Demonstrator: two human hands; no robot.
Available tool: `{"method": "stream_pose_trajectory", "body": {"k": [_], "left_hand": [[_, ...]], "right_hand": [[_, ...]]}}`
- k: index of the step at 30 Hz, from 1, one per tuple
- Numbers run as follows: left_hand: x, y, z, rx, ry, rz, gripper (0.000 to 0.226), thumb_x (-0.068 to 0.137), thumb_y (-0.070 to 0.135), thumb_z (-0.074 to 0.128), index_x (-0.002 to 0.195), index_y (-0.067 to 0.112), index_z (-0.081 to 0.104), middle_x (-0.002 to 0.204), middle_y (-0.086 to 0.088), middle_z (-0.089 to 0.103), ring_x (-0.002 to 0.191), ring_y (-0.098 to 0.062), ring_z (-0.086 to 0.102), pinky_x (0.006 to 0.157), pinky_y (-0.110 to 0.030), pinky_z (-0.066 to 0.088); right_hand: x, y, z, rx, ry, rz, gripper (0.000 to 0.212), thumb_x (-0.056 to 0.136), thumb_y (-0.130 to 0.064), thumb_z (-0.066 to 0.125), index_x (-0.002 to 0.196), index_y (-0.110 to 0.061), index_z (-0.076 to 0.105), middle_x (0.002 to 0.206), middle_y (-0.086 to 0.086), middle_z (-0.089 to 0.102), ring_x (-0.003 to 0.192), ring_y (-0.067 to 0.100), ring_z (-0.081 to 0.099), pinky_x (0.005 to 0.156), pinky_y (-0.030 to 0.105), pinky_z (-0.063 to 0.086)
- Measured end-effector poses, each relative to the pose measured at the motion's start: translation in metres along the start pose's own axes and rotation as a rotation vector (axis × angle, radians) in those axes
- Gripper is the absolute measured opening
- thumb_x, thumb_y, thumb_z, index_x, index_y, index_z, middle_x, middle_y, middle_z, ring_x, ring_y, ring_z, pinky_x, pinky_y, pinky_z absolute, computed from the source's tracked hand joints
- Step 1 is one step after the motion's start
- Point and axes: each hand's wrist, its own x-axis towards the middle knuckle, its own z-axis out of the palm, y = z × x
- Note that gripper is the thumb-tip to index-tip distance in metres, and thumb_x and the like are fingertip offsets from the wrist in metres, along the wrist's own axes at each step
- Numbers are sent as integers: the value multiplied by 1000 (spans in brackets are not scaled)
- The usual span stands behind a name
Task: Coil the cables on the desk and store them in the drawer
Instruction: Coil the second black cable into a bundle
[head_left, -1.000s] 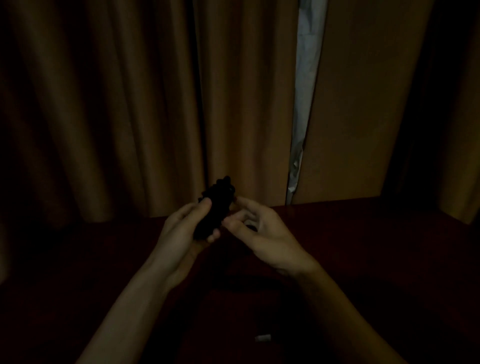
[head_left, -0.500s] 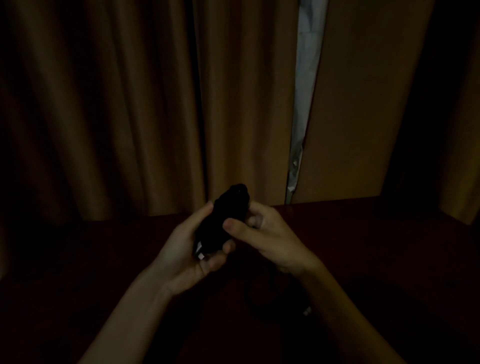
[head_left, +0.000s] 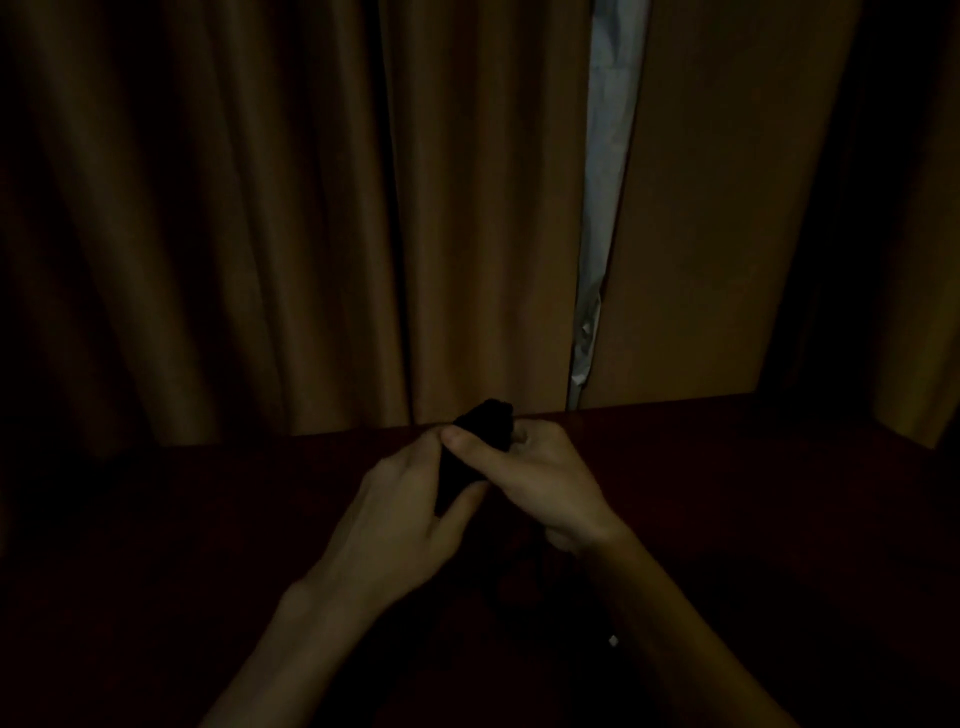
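Nearest the camera, two bare forearms reach in from the lower edge over a dark reddish worktop (head_left: 737, 499). A small pale speck (head_left: 613, 640) shows just beside the right forearm, too dim to identify. Further in, the left hand (head_left: 400, 525) and right hand (head_left: 540, 478) meet over the middle of the worktop, both closed around a black cable bundle (head_left: 480, 434) held between them above the surface. The left grip wraps the bundle's lower part, thumb against its near side. The right grip clasps the upper part, thumb laid across the front and fingers curled behind. The bundle's top pokes out above the fingers. The dark hides whether a loose end trails from it. Beyond the worktop's far edge hang brown curtains (head_left: 234, 208), parted by a narrow gap showing pale fabric (head_left: 605, 156).
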Motion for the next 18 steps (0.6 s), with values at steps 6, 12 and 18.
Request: {"method": "stream_pose_trajectory", "body": {"k": [6,12,18], "left_hand": [[2,-7,-1,-164,71,-197,17,101,36,53,114,25,56,79,9,68,63,-6,65,49,-20,46],[4,-5,-7,-296,143,-341,16,99,49,51,103,35,57,79,-1,71,69,-10,68,60,-29,51],[6,-10,-4,-334,219,-437,16,101,46,50,107,33,57,80,0,70,69,-3,65,54,-13,47]], "right_hand": [[-1,-7,0,33,-204,-34,30,92,-12,73,114,-29,62,95,-11,77,89,-2,71,75,10,51],[4,-4,-5,-242,-46,-183,27,97,-18,67,119,-31,60,109,-3,65,98,3,67,82,21,53],[2,-5,-6,-255,-179,23,11,102,-19,60,107,-22,70,105,11,74,92,14,70,82,33,58]]}}
